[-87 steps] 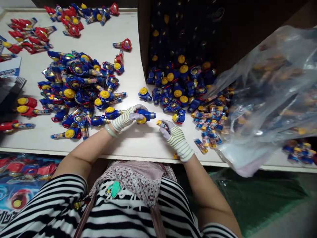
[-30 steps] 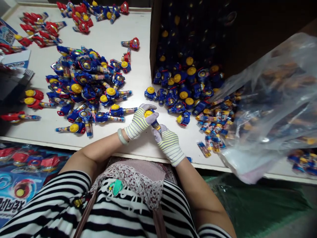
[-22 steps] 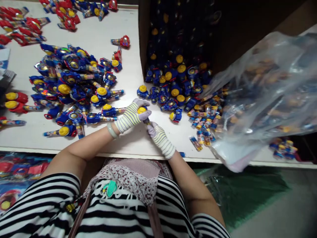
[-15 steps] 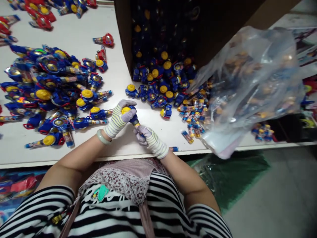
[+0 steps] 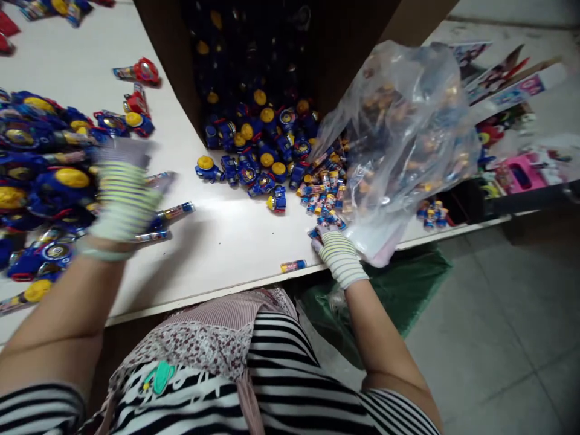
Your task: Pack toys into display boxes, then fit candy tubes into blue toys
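Observation:
My left hand, in a striped glove, is smeared by motion over a pile of blue toys with yellow domes and printed tubes sticking out. Its fingers are too blurred to tell whether anything is in them. At the front right, my gloved right hand reaches to the edge of a heap of small printed tubes, its fingertips closed around one small tube. Loose blue toy bodies lie between the hands, in front of a box.
An open cardboard box lies with blue toy bodies spilling out. Beside it, a clear plastic bag holds more small tubes. A single tube rests by the table edge. Red toys lie at the back left.
My hands have moved apart. The left went left to the pile, and the toy it held is no longer seen in it; the right went right to the small tubes. The view has shifted right.

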Motion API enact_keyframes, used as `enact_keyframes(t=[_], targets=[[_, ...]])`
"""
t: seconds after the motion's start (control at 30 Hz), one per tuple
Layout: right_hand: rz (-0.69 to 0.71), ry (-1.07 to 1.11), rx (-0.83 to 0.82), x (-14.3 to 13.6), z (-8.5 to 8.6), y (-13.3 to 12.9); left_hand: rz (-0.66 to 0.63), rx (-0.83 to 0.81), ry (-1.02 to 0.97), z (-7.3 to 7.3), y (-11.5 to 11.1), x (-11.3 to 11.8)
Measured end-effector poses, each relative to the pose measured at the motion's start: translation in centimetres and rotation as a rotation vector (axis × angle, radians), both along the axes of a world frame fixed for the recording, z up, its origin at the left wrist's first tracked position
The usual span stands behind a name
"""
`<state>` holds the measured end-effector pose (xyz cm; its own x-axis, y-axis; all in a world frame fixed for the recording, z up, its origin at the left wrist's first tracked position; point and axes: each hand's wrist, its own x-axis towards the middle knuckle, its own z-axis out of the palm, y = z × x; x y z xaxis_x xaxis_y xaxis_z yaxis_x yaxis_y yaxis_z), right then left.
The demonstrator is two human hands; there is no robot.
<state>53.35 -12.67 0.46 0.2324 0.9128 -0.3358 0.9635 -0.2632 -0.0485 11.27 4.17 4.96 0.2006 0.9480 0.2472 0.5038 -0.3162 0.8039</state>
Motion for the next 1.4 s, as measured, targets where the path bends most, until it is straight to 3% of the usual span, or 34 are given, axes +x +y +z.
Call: enact_keyframes(t=[0.03,0.1,0.13,0.2,0.27,0.37,0.43,0.53,0.63,0.8,1.1,1.17,1.23,1.33,1.4], targets=[[0.03,-0.026,-0.014,-0.6,-0.4,0.2,-0.168,0.107,0.114,-1.5,-0.4,4.3],[0.08,0.013,0.027,-1.9,-0.9,0.9,-0.71,0.16,0.284,-4.2,-1.0,12.8],[0.083,0.075,0.089,-2.4,-1.1,1.2,-0.82,0.207,0.344,-5.3,-1.2,16.5],[0.044,0.263,0.243,-3.0,-1.6,1.6,-0.905,0.242,0.462,-6.7,-1.2,21.7],[-0.023,0.425,0.324,-2.8,-2.1,1.7,-0.876,0.204,0.563,-6.9,-0.9,23.6],[-0.006,0.437,0.203,-2.4,-2.9,1.4,-0.782,0.099,0.47,-5.9,-0.6,21.6],[0.034,0.392,0.129,-2.6,-3.0,1.3,-0.619,-0.056,0.161,-5.0,-1.0,18.8],[0.067,0.528,0.219,-4.2,-1.8,1.8,-0.376,-0.456,-0.411,-3.9,-2.6,15.1],[0.151,0.659,0.309,-6.9,0.2,2.9,-0.341,-0.679,-0.673,-3.2,-4.3,13.1],[0.248,0.478,0.24,-10.6,1.9,4.1,-0.269,-0.528,-0.511,-2.5,-4.7,11.9],[0.281,0.407,0.251,-11.8,0.7,3.8,-0.34,-0.515,-0.503,-2.0,-5.5,11.0],[0.242,0.558,0.249,-12.2,0.4,3.5,-0.384,-0.534,-0.471,-1.9,-5.7,10.6],[0.165,0.862,0.192,-12.7,-0.4,3.3,-0.42,-0.506,-0.433,-1.8,-5.7,10.0],[0.013,1.321,-0.073,-13.4,-2.0,3.2,-0.443,-0.416,-0.359,-1.8,-5.5,9.5],[-0.049,1.371,-0.168,-13.6,-2.7,3.6,-0.454,-0.399,-0.294,-1.9,-5.3,9.4]])
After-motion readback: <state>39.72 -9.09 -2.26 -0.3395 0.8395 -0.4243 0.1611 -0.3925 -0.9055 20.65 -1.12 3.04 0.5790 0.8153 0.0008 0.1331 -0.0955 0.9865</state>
